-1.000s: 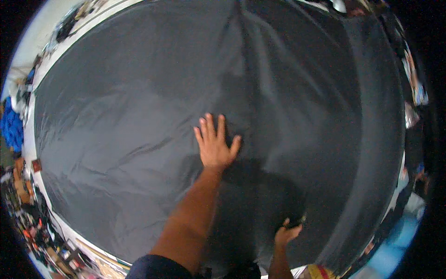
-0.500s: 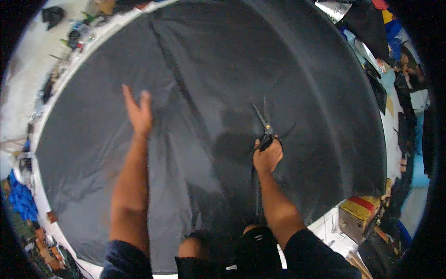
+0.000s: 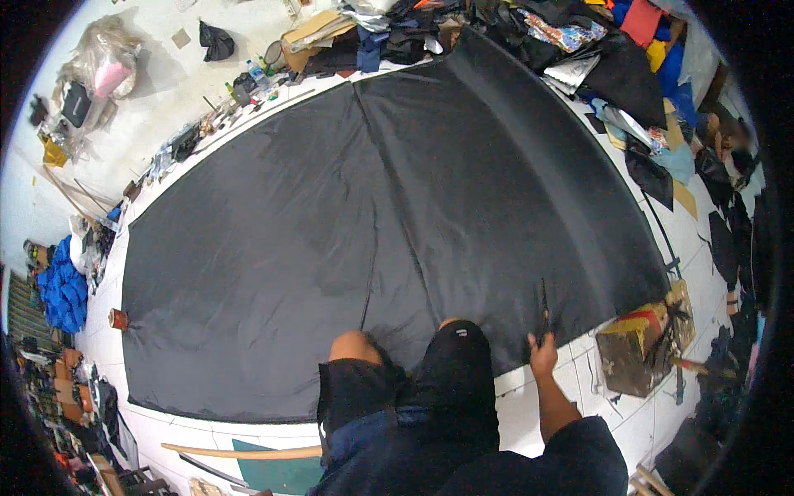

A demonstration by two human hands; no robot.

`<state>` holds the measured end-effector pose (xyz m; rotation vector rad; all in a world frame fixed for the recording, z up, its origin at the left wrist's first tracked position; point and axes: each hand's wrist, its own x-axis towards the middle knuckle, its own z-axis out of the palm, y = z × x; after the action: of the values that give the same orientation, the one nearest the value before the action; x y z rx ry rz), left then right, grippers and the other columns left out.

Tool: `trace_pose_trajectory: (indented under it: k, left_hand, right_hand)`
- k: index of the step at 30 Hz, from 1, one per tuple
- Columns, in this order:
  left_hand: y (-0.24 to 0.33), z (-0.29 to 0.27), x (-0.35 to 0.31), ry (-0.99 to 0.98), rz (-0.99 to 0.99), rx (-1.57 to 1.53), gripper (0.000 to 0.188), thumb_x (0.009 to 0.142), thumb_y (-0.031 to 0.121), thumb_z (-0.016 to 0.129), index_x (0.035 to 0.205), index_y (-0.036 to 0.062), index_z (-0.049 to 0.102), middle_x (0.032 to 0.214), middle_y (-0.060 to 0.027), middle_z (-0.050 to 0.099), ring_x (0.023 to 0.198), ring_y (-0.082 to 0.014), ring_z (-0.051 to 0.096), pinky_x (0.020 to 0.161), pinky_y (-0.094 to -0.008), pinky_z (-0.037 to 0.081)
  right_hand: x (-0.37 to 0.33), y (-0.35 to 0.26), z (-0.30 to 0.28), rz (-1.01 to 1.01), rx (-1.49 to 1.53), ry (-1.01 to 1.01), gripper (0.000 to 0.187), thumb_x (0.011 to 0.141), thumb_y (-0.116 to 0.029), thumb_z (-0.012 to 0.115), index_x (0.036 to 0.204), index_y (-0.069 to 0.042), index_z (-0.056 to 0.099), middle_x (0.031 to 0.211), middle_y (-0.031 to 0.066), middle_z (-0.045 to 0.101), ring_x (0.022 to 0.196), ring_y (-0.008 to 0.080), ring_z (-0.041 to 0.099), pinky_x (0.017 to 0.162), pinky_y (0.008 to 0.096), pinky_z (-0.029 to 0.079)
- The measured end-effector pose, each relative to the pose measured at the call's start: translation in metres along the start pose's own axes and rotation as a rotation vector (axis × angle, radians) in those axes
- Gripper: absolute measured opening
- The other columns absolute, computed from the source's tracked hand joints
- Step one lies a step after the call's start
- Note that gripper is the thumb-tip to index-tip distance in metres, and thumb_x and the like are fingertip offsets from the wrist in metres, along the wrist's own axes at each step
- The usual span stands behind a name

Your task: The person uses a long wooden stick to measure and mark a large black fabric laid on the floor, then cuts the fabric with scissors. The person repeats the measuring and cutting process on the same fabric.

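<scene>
A large dark grey sheet of fabric (image 3: 248, 248) lies spread over the white tiled floor, creased by a long dark fold line near its middle. My knees rest at its near edge. Closed around a pair of scissors (image 3: 545, 307), my right hand (image 3: 542, 355) is at the sheet's near right edge. The scissor blades point away from me, seen nearly edge-on over the fabric. My left hand does not show anywhere in the picture.
A worn wooden box (image 3: 633, 351) stands right of my right hand. A small reddish can (image 3: 118, 318) sits at the sheet's left edge. Piles of cloth and scraps (image 3: 571, 41) line the far right. Near me on the left lie a wooden stick (image 3: 240, 452) and a green board (image 3: 281, 475).
My right hand has drawn back and right with the scissors, from over the fabric to its near edge. My left hand has left the view. The view has shifted, showing more floor around the sheet.
</scene>
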<state>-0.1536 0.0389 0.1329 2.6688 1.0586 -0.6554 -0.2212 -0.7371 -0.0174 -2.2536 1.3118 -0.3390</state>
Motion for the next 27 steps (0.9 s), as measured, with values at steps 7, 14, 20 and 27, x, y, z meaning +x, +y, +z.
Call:
trace_pose_trajectory:
  k: [7, 14, 20, 27]
  left_hand:
    - [-0.026, 0.089, 0.038, -0.149, 0.428, 0.132, 0.035, 0.092, 0.031, 0.062, 0.110, 0.0009, 0.066, 0.106, -0.0213, 0.068, 0.093, -0.0347, 0.065, 0.083, -0.0432, 0.052]
    - [0.151, 0.083, 0.010, -0.191, 0.691, -0.579, 0.033, 0.095, 0.021, 0.063, 0.116, -0.0039, 0.065, 0.109, -0.0171, 0.070, 0.102, -0.0235, 0.066, 0.091, -0.0344, 0.050]
    - [0.165, 0.007, -0.028, -0.104, 0.640, -0.694, 0.039, 0.098, 0.019, 0.056, 0.130, -0.0033, 0.057, 0.131, -0.0206, 0.058, 0.120, -0.0281, 0.055, 0.102, -0.0400, 0.042]
    - [0.227, 0.004, -0.131, 0.100, 1.236, -0.318, 0.056, 0.088, 0.020, 0.064, 0.139, 0.0002, 0.049, 0.149, -0.0264, 0.038, 0.140, -0.0449, 0.032, 0.117, -0.0527, 0.021]
  right_hand:
    - [-0.274, 0.141, 0.012, 0.317, -0.062, 0.028, 0.043, 0.080, -0.014, 0.068, 0.115, 0.005, 0.052, 0.097, 0.0259, 0.061, 0.094, 0.0447, 0.060, 0.083, 0.0510, 0.048]
    - [-0.257, 0.266, 0.019, 0.017, -0.704, -0.670, 0.032, 0.080, -0.034, 0.068, 0.092, -0.004, 0.066, 0.076, 0.0131, 0.063, 0.070, 0.0364, 0.061, 0.063, 0.0444, 0.052]
    - [-0.137, 0.037, -0.020, -0.072, -0.349, -0.443, 0.043, 0.091, -0.029, 0.061, 0.123, -0.001, 0.059, 0.116, 0.0224, 0.066, 0.109, 0.0384, 0.063, 0.092, 0.0467, 0.051]
    - [-0.096, -0.010, 0.058, -0.775, -0.533, 0.069, 0.049, 0.090, -0.029, 0.062, 0.137, -0.017, 0.053, 0.127, 0.0191, 0.059, 0.120, 0.0371, 0.054, 0.104, 0.0532, 0.037]
